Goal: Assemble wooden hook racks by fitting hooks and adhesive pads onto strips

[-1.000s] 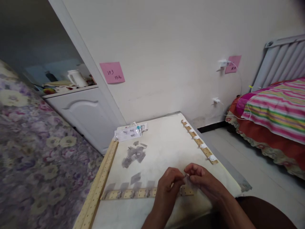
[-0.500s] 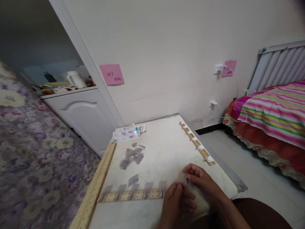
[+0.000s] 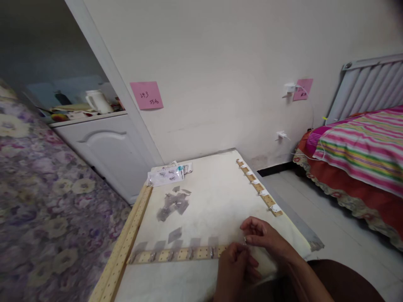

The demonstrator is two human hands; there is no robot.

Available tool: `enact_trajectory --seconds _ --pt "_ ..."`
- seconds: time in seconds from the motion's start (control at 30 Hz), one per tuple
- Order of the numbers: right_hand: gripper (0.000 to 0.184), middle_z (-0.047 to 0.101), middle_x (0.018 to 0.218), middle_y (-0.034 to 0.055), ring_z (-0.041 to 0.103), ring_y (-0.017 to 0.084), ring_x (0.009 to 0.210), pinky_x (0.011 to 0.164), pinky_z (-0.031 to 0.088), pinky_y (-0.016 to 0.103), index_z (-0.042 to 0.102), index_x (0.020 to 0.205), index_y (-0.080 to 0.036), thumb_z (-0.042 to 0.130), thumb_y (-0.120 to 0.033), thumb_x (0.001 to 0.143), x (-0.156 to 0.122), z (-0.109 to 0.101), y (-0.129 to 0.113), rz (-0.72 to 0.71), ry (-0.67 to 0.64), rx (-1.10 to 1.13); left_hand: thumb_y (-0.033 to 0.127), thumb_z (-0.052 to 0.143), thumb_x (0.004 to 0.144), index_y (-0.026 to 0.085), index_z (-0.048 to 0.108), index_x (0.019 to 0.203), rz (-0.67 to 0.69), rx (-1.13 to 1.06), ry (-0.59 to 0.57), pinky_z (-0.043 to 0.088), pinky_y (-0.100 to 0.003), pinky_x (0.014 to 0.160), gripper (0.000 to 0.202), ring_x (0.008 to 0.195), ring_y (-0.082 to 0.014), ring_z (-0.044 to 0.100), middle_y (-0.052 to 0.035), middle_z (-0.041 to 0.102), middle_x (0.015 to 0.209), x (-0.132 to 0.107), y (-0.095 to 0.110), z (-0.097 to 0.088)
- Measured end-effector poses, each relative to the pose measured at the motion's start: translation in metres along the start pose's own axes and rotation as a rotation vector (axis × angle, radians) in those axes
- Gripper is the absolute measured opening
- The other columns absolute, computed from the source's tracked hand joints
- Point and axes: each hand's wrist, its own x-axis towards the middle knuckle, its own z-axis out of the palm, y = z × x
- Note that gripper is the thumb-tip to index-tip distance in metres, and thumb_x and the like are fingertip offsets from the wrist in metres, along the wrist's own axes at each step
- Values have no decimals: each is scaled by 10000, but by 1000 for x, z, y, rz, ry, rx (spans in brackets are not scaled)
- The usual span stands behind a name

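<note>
My left hand (image 3: 234, 266) is closed near the front of the table, its fingers curled and what they hold hidden. Close beside it, my right hand (image 3: 262, 235) pinches a small shiny piece (image 3: 244, 240) between thumb and fingertips; its kind is too small to tell. Left of my hands lies a perforated wooden strip (image 3: 181, 254) with several small metal pieces in clear packets along it. A single small clear packet (image 3: 175, 235) lies just beyond that strip. Farther back is a loose heap of small clear packets (image 3: 173, 205).
Along the table's right edge runs another wooden strip (image 3: 260, 193) carrying small pieces with white tags. A long perforated wooden bar (image 3: 132, 230) lines the left side. Printed packages (image 3: 166, 175) lie at the back left. The wall and a bed (image 3: 355, 142) stand beyond.
My hands stay close together; my left hand has shifted slightly right and my right hand's fingers have moved a little. The view has shifted slightly. The packets and strips lie as before.
</note>
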Motion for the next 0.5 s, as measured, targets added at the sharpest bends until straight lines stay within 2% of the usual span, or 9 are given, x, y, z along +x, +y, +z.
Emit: enact_trajectory --seconds 0.2,0.37,0.5 --pt "370 504 713 -34 446 112 663 581 332 220 584 874 -189 757 -365 599 -3 -7 -1 -4 -10 -16 334 511 712 183 495 751 21 2 -11 429 -232 444 157 452 -123 612 15 650 627 -1 -5 2" --pt "376 512 716 -43 453 97 632 572 339 215 578 886 -187 769 -306 585 -7 -6 -2 43 -79 17 365 517 733 177 492 774 16 -1 -25 417 -224 438 194 440 -113 603 9 655 642 -4 -7 5" --pt "342 516 728 -43 456 98 632 576 339 219 580 861 -188 759 -309 595 -10 -8 -6 54 -78 -38 381 542 714 180 486 787 -15 -38 -36 404 -222 438 221 446 -119 607 1 667 651 -4 -10 5"
